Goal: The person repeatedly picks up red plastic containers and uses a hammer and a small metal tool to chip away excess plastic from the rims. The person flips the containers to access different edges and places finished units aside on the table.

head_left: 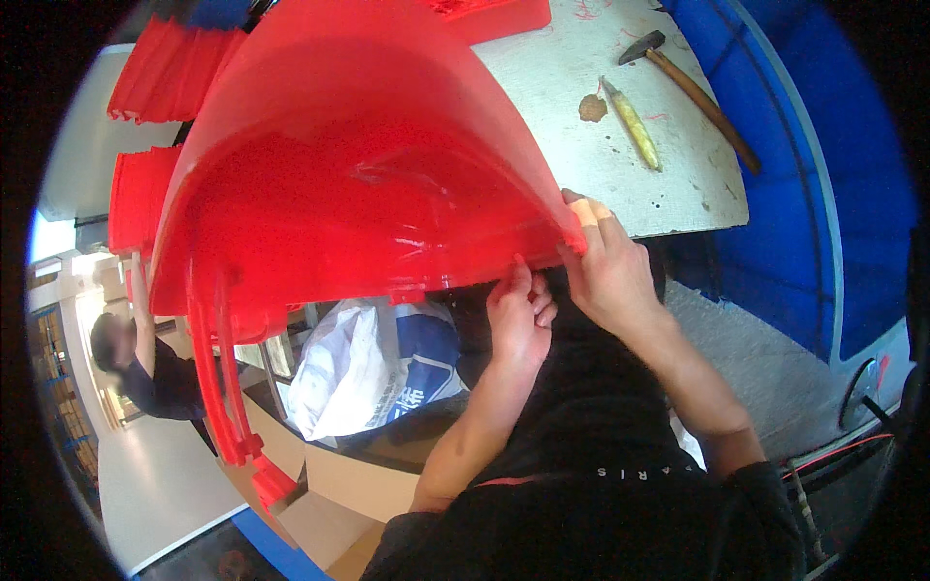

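Together both hands (562,290) grip the glossy, curved red plastic shell (358,165) by its rim.

Moulded shell (339,165): held up before the worktable (581,145), at its near edge
Hands: left hand (518,320) beside right hand (605,266), both at the shell's lower rim
Hammer (693,87): laid on the worktable, right of the file (632,124)
Bag (373,373): set below the shell

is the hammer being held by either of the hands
No, the hammer lies untouched on the grey table, while the left hand and right hand both grip the red plastic shell's edge.
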The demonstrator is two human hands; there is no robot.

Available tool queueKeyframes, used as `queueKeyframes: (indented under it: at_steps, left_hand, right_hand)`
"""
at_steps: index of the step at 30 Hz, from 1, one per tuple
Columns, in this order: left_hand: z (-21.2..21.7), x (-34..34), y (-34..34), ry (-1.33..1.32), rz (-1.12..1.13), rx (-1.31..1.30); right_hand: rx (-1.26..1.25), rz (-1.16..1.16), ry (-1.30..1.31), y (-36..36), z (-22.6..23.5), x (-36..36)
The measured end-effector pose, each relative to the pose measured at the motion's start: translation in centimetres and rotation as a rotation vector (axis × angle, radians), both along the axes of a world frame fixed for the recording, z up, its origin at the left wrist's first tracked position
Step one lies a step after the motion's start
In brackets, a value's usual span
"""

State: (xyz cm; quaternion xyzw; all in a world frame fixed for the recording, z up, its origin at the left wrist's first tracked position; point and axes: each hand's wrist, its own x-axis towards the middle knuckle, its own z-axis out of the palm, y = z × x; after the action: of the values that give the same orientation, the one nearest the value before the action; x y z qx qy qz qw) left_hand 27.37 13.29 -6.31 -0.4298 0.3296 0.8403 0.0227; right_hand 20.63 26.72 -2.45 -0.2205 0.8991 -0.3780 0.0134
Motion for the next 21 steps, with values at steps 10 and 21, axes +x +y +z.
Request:
queueKeyframes:
  at_steps: [10, 21]
  left_hand:
    - [-0.4, -0.8, 0.2, 0.007, 0.083, -0.009]
    - [-0.4, -0.7, 0.3, 0.01, 0.102, 0.047]
  right_hand:
    - [0.762, -0.473, 0.296, 11.3, -5.3, -15.5]
    - [-0.293, -0.146, -0.252, 12.2, 2.0, 4.2]
